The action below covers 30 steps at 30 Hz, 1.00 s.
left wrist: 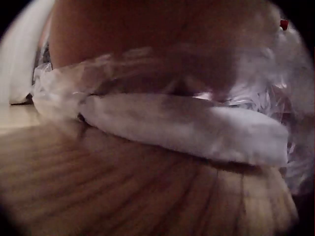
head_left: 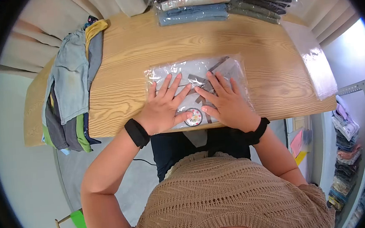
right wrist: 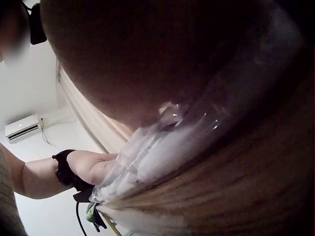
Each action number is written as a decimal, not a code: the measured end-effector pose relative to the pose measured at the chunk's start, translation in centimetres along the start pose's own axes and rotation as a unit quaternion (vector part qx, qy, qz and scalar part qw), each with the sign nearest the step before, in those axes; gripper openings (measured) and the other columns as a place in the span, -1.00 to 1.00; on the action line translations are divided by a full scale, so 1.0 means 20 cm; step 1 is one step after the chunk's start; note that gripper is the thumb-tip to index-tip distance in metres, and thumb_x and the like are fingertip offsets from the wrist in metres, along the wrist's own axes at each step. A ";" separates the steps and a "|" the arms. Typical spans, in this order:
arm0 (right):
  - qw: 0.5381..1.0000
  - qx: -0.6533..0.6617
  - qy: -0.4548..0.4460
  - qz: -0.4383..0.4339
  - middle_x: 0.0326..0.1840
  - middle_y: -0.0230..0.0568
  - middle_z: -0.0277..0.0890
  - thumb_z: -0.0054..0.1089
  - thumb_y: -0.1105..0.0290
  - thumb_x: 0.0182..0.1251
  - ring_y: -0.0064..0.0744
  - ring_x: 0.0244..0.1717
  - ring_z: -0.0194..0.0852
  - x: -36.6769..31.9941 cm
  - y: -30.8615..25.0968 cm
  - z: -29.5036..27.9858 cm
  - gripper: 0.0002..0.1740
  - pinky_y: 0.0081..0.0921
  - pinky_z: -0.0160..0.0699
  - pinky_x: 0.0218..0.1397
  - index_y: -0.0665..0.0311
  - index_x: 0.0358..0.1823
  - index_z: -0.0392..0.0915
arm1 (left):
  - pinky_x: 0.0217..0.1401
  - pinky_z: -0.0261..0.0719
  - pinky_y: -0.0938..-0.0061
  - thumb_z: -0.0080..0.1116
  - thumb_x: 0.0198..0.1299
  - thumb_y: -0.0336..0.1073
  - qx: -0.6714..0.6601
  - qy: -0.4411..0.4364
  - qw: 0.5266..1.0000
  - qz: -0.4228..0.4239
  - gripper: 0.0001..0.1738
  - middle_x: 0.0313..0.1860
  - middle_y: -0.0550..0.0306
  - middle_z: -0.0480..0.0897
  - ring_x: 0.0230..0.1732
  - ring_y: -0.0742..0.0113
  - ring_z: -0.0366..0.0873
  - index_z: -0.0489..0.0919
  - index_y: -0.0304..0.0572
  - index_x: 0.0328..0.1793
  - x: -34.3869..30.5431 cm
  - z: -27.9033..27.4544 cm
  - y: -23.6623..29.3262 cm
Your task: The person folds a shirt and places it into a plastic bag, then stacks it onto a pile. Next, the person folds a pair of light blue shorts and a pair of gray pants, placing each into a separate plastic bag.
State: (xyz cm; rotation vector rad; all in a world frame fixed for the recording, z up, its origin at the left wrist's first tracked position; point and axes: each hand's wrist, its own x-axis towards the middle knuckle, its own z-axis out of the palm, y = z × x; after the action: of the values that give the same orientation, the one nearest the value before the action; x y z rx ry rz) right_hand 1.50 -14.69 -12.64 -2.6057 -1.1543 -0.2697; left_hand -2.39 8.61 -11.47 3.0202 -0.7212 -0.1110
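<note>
A folded white garment [head_left: 187, 67] with grey strips and a round dial-like print [head_left: 195, 121] lies inside a clear plastic bag [head_left: 240, 67] at the table's near edge. My left hand [head_left: 162, 109] rests flat on the bag's left half, fingers spread. On the right half, my right hand [head_left: 232, 106] presses down with straight, spread fingers. The two index fingertips come close together near the middle. In the left wrist view, the bagged garment's thick white edge [left wrist: 197, 128] sits on the wood under the hand. Crinkled plastic [right wrist: 157, 147] shows below the hand in the right wrist view.
Stacks of bagged folded clothes [head_left: 194, 13] stand at the table's far edge. Loose trousers [head_left: 70, 75] and other garments hang over the left end. Clear plastic sleeves [head_left: 317, 70] lie at the right end. A rack of clothes [head_left: 348, 157] stands to the right.
</note>
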 end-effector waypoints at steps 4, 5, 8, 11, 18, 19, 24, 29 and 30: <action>1.000 0.015 -0.020 0.000 0.47 -0.05 0.00 0.06 0.01 0.26 0.00 0.46 -0.06 0.01 0.01 0.00 -0.45 0.08 -0.08 0.39 -0.10 0.28 0.36 | 0.43 -0.21 -0.18 -0.13 0.22 0.27 -0.008 0.001 1.000 0.000 -0.17 0.54 -0.08 -0.13 0.54 -0.12 -0.24 -0.01 0.12 0.53 0.00 0.01 0.00; 1.000 0.018 -0.025 0.001 0.47 -0.05 0.00 0.06 0.01 0.26 0.00 0.46 -0.06 0.01 0.01 0.00 -0.45 0.08 -0.08 0.39 -0.10 0.28 0.36 | 0.43 -0.20 -0.18 -0.13 0.21 0.27 -0.007 0.006 1.000 0.000 -0.17 0.54 -0.07 -0.13 0.53 -0.12 -0.23 0.00 0.13 0.53 0.00 0.02 0.00; 0.999 0.016 -0.035 0.000 0.47 -0.05 0.00 0.06 0.01 0.26 0.01 0.45 -0.05 0.02 0.02 0.01 -0.45 0.08 -0.08 0.39 -0.10 0.29 0.35 | 0.42 -0.18 -0.18 -0.10 0.19 0.27 -0.010 0.017 1.000 -0.001 -0.17 0.54 -0.06 -0.10 0.53 -0.11 -0.20 0.04 0.14 0.52 0.01 0.03 0.00; 0.999 0.020 -0.045 0.000 0.46 -0.04 0.01 0.06 0.02 0.26 0.02 0.44 -0.04 0.02 0.02 0.01 -0.45 0.09 -0.06 0.38 -0.11 0.29 0.35 | 0.42 -0.15 -0.16 -0.07 0.17 0.27 -0.011 0.035 0.999 0.000 -0.17 0.53 -0.06 -0.04 0.52 -0.09 -0.13 0.09 0.13 0.50 0.01 0.03 0.00; 0.999 0.020 -0.046 -0.002 0.40 -0.03 0.09 0.06 0.01 0.26 0.06 0.41 0.00 0.03 0.02 0.00 -0.44 0.12 0.04 0.32 -0.12 0.30 0.33 | 0.40 -0.06 -0.13 -0.03 0.14 0.27 -0.006 0.055 0.998 -0.004 -0.17 0.50 -0.05 0.05 0.48 -0.08 -0.01 0.16 0.10 0.47 0.02 0.04 0.01; 0.999 0.020 -0.045 -0.004 0.39 -0.02 0.10 0.05 0.01 0.26 0.07 0.41 0.01 0.03 0.02 0.00 -0.44 0.13 0.05 0.32 -0.11 0.29 0.33 | 0.40 -0.06 -0.13 -0.03 0.14 0.27 -0.006 0.056 0.998 -0.003 -0.17 0.50 -0.05 0.05 0.48 -0.08 -0.01 0.16 0.10 0.47 0.02 0.04 0.01; 0.999 0.010 -0.032 -0.018 0.38 -0.02 0.12 0.04 0.00 0.26 0.06 0.38 0.05 0.02 0.03 0.01 -0.44 0.10 0.09 0.29 -0.10 0.29 0.33 | 0.40 -0.07 -0.15 -0.05 0.15 0.28 -0.010 0.039 0.999 -0.006 -0.16 0.50 -0.05 0.03 0.48 -0.10 -0.03 0.11 0.10 0.49 0.02 0.05 0.01; 0.999 -0.026 0.005 -0.039 0.35 -0.01 0.17 0.04 -0.01 0.25 0.05 0.37 0.07 0.01 0.04 0.01 -0.42 0.02 0.09 0.28 -0.07 0.30 0.32 | 0.43 -0.14 -0.17 -0.13 0.16 0.36 -0.011 0.000 1.000 -0.013 -0.12 0.52 -0.06 -0.06 0.51 -0.13 -0.12 0.00 0.18 0.52 0.01 0.07 0.00; 0.999 0.001 -0.016 -0.037 0.35 0.02 0.17 0.05 -0.01 0.25 0.06 0.38 0.06 0.01 0.05 0.00 -0.41 0.02 0.08 0.30 -0.04 0.30 0.31 | 0.43 -0.16 -0.16 -0.14 0.15 0.37 -0.020 -0.022 0.999 -0.015 -0.11 0.53 -0.06 -0.07 0.51 -0.13 -0.15 -0.01 0.19 0.52 0.02 0.06 -0.01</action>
State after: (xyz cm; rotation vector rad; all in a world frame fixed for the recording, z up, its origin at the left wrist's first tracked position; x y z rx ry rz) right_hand 2.28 -15.15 -12.77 -2.5779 -1.2627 -0.2418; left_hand -2.10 8.64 -12.77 3.0009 -0.6691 -0.1909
